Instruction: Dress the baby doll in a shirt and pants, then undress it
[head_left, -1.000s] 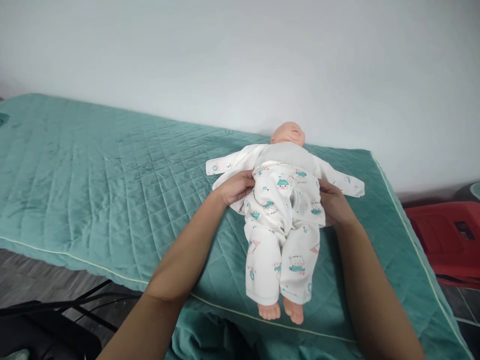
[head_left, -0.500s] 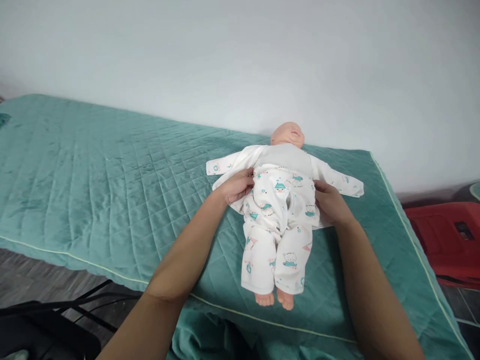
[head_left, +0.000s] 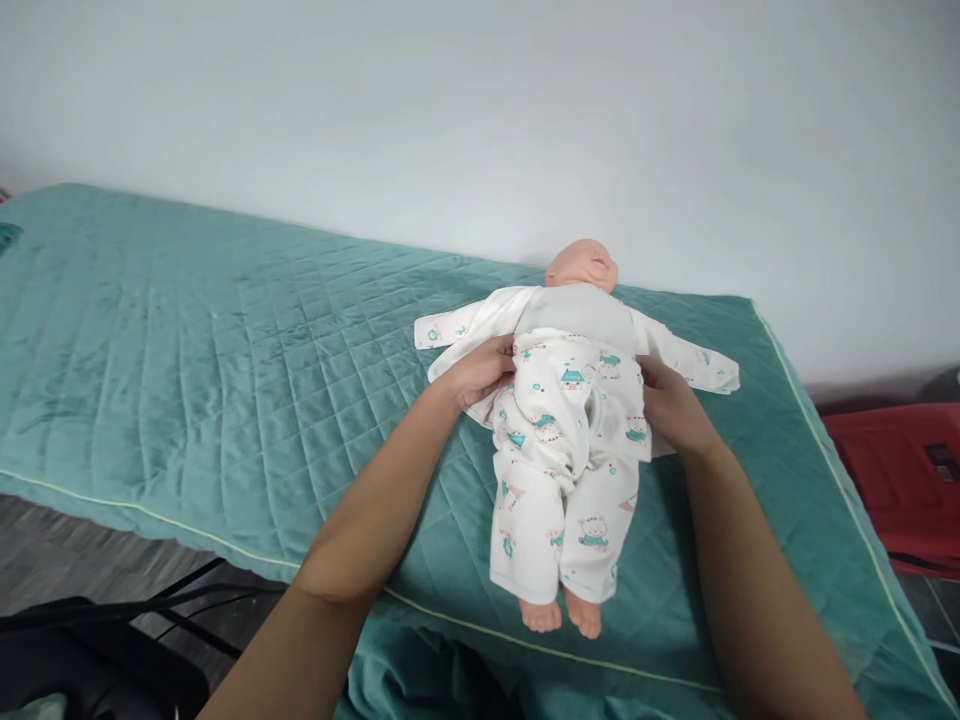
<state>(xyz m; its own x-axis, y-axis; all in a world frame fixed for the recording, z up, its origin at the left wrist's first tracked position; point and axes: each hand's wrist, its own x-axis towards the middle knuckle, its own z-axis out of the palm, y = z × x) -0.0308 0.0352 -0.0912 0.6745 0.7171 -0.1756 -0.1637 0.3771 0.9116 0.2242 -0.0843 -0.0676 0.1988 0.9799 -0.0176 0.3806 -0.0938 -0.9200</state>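
Note:
A baby doll [head_left: 581, 265] lies on its back, head toward the wall and bare feet toward me. It wears white printed baby pants [head_left: 551, 480], pulled up over its belly. A white long-sleeved top [head_left: 701, 362] is spread open beneath it, sleeves out to both sides. At the doll's waist, my left hand [head_left: 484, 372] is closed on the left edge of the pants. My right hand [head_left: 675, 402] grips them at the right side, its fingertips partly hidden behind the cloth.
A green quilted cover [head_left: 225, 380] spreads across the bed, with a pale wall [head_left: 450, 120] behind. To the right stands a red plastic object [head_left: 892, 475]. Dark metal tubing [head_left: 187, 600] and a black item [head_left: 97, 670] are at lower left.
The doll and both hands sit slightly further right in the view. The pants have shifted a little at the waist, with both hands still at their sides.

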